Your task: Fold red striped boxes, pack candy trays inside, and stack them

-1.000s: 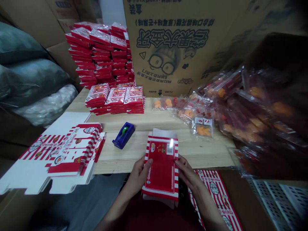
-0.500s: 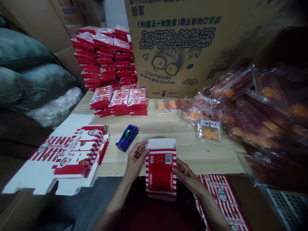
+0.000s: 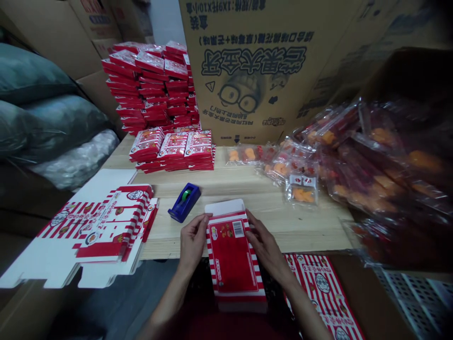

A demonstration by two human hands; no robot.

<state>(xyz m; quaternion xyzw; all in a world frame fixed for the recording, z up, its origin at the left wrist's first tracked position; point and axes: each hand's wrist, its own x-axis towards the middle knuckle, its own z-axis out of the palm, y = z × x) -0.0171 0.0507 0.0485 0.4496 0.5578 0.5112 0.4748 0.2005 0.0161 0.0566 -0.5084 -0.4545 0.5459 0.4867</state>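
Left hand (image 3: 193, 244) and right hand (image 3: 266, 248) on the side edges of a red-and-white striped carton (image 3: 233, 259) (white flap pointing away), a blue tape dispenser (image 3: 184, 203) just beside it on a wooden table (image 3: 300, 231).

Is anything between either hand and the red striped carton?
Nothing visible: the left hand and the right hand hold the side edges of the red striped carton directly.

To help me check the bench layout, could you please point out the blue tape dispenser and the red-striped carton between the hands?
Blue tape dispenser (image 3: 183, 204), head view, on its blue body.
Red-striped carton (image 3: 231, 257), head view, on its red printed panel.
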